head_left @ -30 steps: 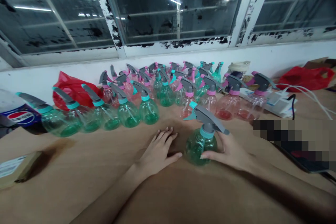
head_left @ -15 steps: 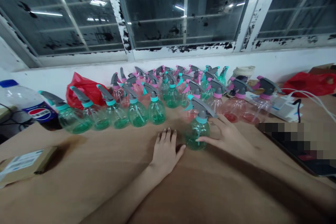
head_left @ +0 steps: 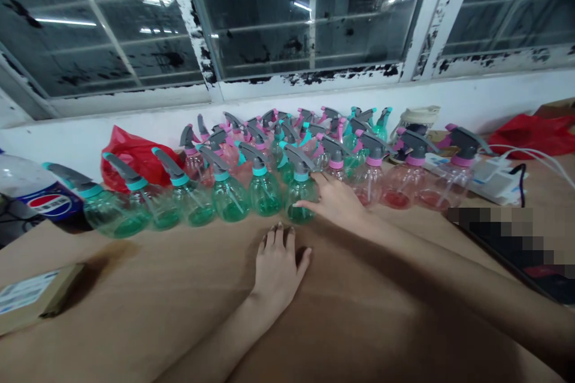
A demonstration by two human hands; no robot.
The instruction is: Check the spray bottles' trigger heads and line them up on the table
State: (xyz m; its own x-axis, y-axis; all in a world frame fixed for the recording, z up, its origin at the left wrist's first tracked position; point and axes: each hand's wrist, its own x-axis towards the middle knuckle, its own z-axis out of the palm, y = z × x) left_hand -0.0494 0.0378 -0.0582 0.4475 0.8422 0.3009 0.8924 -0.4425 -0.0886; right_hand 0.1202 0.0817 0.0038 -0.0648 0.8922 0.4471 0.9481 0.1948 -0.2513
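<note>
wooden tabletop [head_left: 179, 287]: the green spray bottle [head_left: 302, 198] stands upright, ahead and slightly right of the flat, spread left hand [head_left: 276, 263]; nearer, the right hand [head_left: 339, 200] curls round its right side, grip seemingly loose.

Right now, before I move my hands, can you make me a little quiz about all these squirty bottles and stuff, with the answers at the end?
1. True or false: the left hand lies palm down on the table, holding nothing.

2. What colour is the collar of the spray bottle in the right hand?
A) pink
B) turquoise
C) yellow

3. Fill the gap: the plastic bag nearer the cola bottle is ____.

Key: 1 true; 2 B; 3 red.
</note>
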